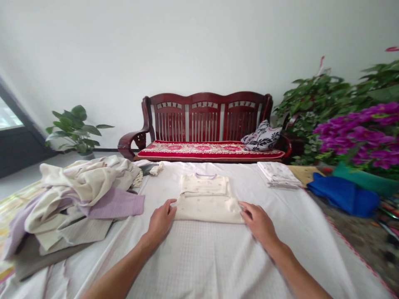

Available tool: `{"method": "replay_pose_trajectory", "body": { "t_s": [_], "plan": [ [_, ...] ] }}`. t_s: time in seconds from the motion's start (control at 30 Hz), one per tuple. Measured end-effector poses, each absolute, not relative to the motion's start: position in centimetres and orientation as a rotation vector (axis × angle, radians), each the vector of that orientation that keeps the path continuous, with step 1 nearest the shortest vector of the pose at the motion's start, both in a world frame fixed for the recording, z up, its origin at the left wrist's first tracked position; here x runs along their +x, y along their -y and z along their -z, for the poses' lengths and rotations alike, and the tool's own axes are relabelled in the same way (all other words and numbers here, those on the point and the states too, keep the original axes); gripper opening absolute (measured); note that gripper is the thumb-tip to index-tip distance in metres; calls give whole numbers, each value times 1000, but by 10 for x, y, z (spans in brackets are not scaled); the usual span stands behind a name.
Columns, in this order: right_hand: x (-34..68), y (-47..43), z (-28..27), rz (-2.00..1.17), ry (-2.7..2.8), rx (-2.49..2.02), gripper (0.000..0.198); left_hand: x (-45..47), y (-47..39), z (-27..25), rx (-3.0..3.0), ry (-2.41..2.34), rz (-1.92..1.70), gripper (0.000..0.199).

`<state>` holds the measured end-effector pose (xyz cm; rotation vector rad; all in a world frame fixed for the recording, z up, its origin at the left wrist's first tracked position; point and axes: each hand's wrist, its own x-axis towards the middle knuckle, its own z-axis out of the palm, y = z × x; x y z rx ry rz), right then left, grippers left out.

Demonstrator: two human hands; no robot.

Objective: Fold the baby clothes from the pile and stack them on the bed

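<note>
A small cream baby shirt (204,201) with faint prints and a lilac neckline lies on the white cloth in front of me. Its bottom half is folded up over the front, just short of the collar. My left hand (162,216) pinches the left edge of the fold between thumb and index finger. On the opposite side, my right hand (257,218) grips the right edge in the same way. Some fingertips are hidden by the fabric.
A heap of loose clothes (84,199) lies to the left. At the back right sits a folded stack of garments (278,174). Beyond the white cloth (199,257) stand a wooden bench (204,110), plants (75,128) and purple flowers (364,133). Blue fabric (343,195) lies at right.
</note>
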<state>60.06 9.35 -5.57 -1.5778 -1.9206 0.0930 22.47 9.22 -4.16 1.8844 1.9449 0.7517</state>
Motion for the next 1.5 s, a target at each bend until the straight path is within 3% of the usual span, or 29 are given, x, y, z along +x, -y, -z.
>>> {"method": "replay_pose_trajectory", "body": {
  "t_s": [0.13, 0.23, 0.33, 0.6, 0.77, 0.93, 1.17, 1.4, 1.5],
  "plan": [
    [600, -93, 57, 70, 1965, -1520, 38, 226, -91, 34, 2086, -2047, -569, 41],
    [599, -93, 60, 168, 2005, -1451, 41, 224, -94, 39, 2199, -2027, -711, 46],
    [598, -92, 64, 168, 2152, -1379, 43, 221, -96, 51, 2305, -1828, -857, 38],
    [596, -84, 66, 230, 2191, -1513, 40, 215, -89, 56, 2507, -1837, -688, 33],
    [592, -81, 56, 263, 2184, -1432, 41, 215, -85, 47, 2547, -1739, -869, 34],
    [590, -77, 54, 252, 2401, -1263, 50, 219, -84, 45, 2672, -1515, -785, 36],
    [594, -81, 61, 90, 2403, -1420, 54, 212, -83, 54, 2631, -1538, -539, 51],
    [610, -80, 48, 16, 2379, -1266, 41, 199, -85, 41, 2578, -1441, -609, 52],
    [611, -81, 44, 80, 2437, -1212, 50, 199, -90, 33, 2609, -1390, -606, 53]
  ]
}}
